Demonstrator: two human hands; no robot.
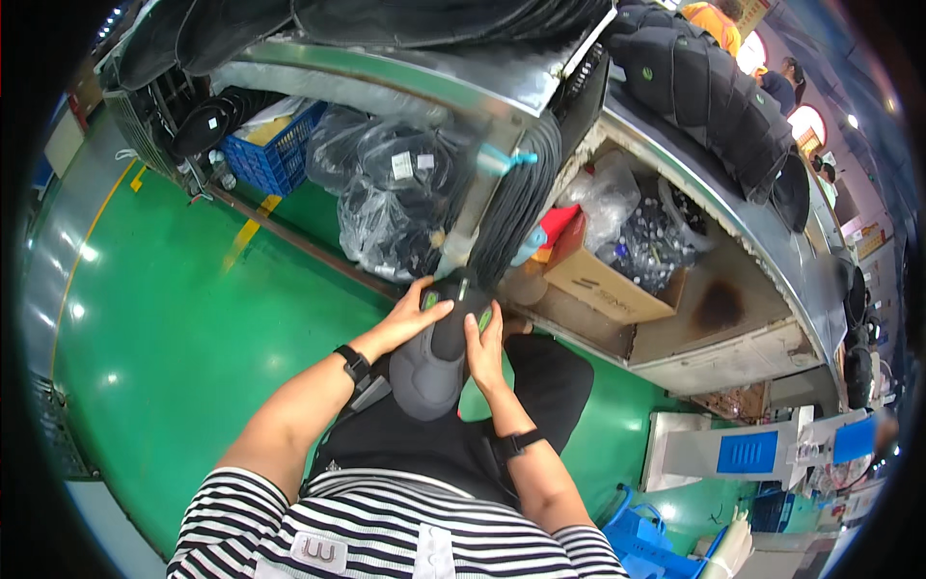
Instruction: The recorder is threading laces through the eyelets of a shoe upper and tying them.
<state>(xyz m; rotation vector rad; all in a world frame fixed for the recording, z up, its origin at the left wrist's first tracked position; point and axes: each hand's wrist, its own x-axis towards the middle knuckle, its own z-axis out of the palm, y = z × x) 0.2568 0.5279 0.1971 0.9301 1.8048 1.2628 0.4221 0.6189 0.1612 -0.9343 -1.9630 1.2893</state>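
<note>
A dark grey shoe (pixel 424 379) with small green patches on its sides lies over my lap, its rounded toe toward me. My left hand (pixel 413 318) is closed on the shoe's left side, thumb on top near the opening. On its other side my right hand (pixel 484 349) presses with the fingers along the edge. A thick bundle of black laces (pixel 519 207) hangs from the bench corner just beyond the shoe. Light blue ties (pixel 506 159) wrap round the bundle's upper part. The far end of the shoe blends into the dark laces, so its limit is hard to see.
Black shoe parts cover the metal bench (pixel 424 72) and the right-hand table. Beneath them are a blue crate (pixel 275 154), plastic-wrapped black pieces (pixel 386 193) and a cardboard box (pixel 612 287) of small bagged items. A blue stool (pixel 641 540) stands at lower right; people are farther back.
</note>
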